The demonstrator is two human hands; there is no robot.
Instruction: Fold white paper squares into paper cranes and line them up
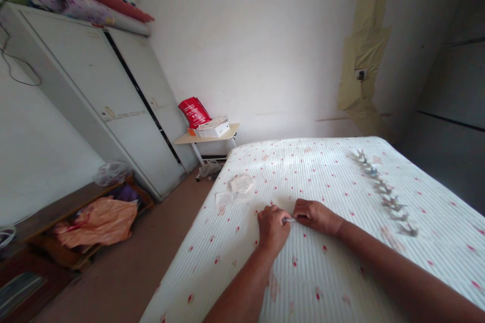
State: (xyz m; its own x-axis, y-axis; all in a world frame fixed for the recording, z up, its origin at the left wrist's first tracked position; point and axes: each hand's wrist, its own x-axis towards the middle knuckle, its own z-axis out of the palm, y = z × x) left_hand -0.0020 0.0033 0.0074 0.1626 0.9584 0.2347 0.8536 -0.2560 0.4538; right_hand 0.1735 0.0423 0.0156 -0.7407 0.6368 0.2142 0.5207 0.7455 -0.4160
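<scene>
Bedroom corner seen from above, looking across a bed (333,275) with a white ribbed cover flecked with red. Near the middle of the bed, the left hand (273,229) and right hand (316,216) lie palm-down and close together, both mostly closed, with the fingers curled inward. Between their fingertips is a small, slender, pale metallic item (288,220), too small to identify; both hands appear to pinch it from opposite ends. Just beyond the left hand, toward the bed's left edge, lie several paper slips (235,191). A long row of small dark pieces (384,194) runs along the right side of the bed, well apart from the hands; their exact kind cannot be made out. Beyond the far edge of the bed, a small table (206,137) carries a white box (214,130) and a red bag (194,112). A pale two-door wardrobe (94,91) stands against the left wall with rolled bedding (87,5) on top. Low on the left, a wooden shelf (64,202) holds an orange plastic bag (96,222).
</scene>
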